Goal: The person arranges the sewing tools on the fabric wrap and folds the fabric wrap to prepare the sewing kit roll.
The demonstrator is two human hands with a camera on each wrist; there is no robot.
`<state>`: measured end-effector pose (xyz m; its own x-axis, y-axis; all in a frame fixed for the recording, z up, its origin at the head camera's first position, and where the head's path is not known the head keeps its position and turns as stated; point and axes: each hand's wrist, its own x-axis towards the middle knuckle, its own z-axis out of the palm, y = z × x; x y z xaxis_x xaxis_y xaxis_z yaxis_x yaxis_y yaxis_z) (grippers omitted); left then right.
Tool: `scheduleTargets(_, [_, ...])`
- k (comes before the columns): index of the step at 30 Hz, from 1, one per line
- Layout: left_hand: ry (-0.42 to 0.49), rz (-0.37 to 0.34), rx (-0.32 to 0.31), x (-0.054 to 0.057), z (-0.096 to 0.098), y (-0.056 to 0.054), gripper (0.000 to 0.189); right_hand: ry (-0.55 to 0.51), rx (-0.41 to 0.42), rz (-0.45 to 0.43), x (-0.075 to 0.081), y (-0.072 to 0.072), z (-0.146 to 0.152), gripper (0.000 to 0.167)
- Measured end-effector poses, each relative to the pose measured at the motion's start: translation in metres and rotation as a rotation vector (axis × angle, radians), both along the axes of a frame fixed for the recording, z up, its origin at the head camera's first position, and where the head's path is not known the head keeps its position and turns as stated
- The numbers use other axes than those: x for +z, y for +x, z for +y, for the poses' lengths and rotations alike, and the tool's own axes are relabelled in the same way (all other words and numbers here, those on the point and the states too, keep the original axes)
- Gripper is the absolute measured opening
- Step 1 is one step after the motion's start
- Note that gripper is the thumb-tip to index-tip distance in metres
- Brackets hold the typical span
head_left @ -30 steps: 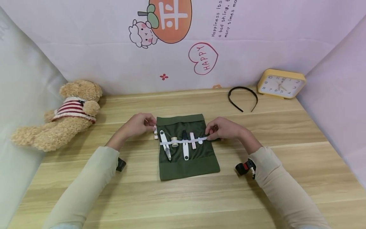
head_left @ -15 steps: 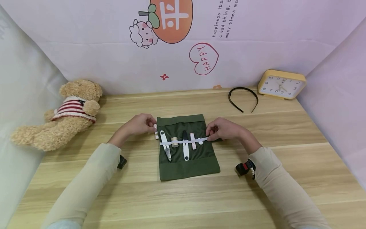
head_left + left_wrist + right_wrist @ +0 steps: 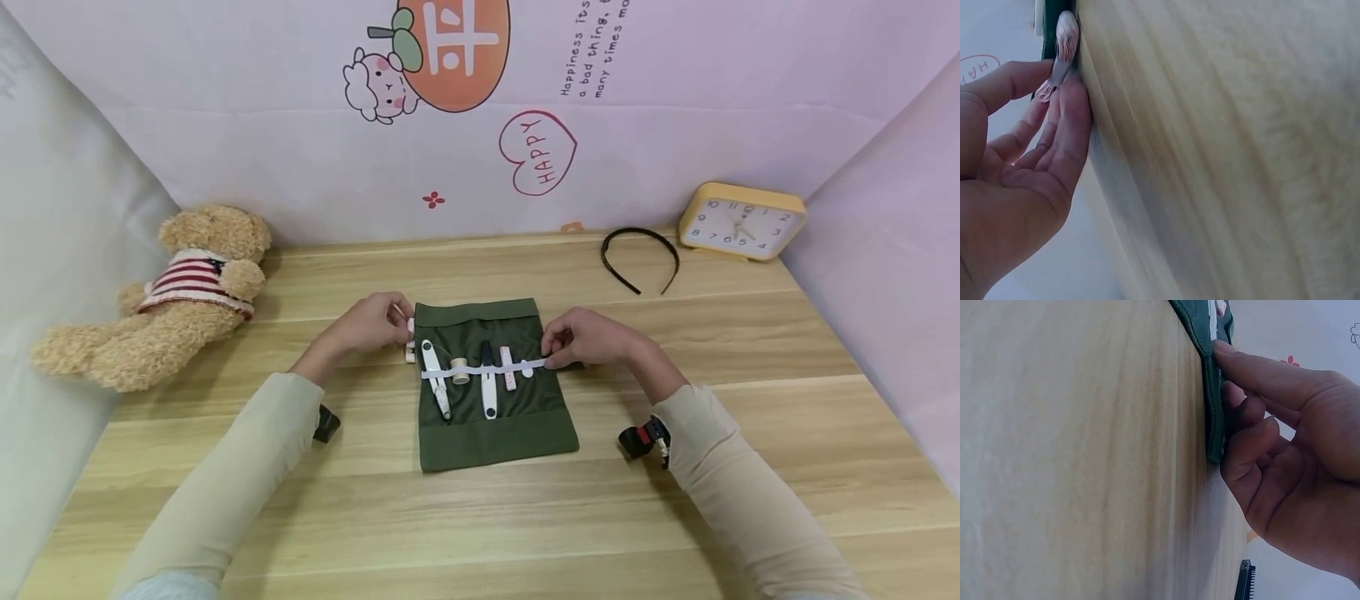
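A dark green cloth tool roll (image 3: 495, 437) lies spread on the table. Across it runs a white elastic band (image 3: 474, 371), with several small things tucked under it: a white tool with a dark tip (image 3: 435, 375), a thread spool (image 3: 460, 372), a black-and-white tool (image 3: 489, 392), a slim pinkish-white piece (image 3: 508, 371) and a small white round thing (image 3: 527, 369). My left hand (image 3: 372, 321) pinches a pinkish-white skein of thread (image 3: 1067, 36) with a pale wrapper, at the roll's left edge. My right hand (image 3: 592, 335) grips the roll's right edge, thumb at the band's end.
A teddy bear (image 3: 176, 308) in a striped shirt lies at the left. At the back right are a black headband (image 3: 640, 233) and a yellow clock (image 3: 742, 221). A printed white curtain (image 3: 300, 167) hangs behind the table.
The left forearm has shifted slightly inward and the left hand slightly away from me, still pinching the skein. The right hand and the roll stay almost as they were.
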<state>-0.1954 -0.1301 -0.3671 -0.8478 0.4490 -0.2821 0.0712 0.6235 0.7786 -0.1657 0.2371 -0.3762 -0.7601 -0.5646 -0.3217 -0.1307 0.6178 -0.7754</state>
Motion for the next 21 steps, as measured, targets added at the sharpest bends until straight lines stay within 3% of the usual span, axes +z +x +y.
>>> scheduleTargets(4, [0.051,-0.032,0.051,0.001,-0.001,-0.001,0.028,-0.006,0.005,-0.005,0.0,0.0,0.001,0.004])
scheduleTargets(13, [0.064,0.04,0.116,0.017,0.001,-0.002,0.025,-0.013,0.009,-0.008,0.001,0.001,0.002,0.005])
scheduleTargets(16, [0.134,0.031,0.117,0.024,0.006,-0.002,0.026,-0.016,0.008,-0.007,0.001,0.001,0.003,0.006])
scheduleTargets(21, [0.287,-0.047,0.098,0.032,0.02,0.002,0.031,-0.029,0.01,-0.005,0.002,0.002,0.002,0.004])
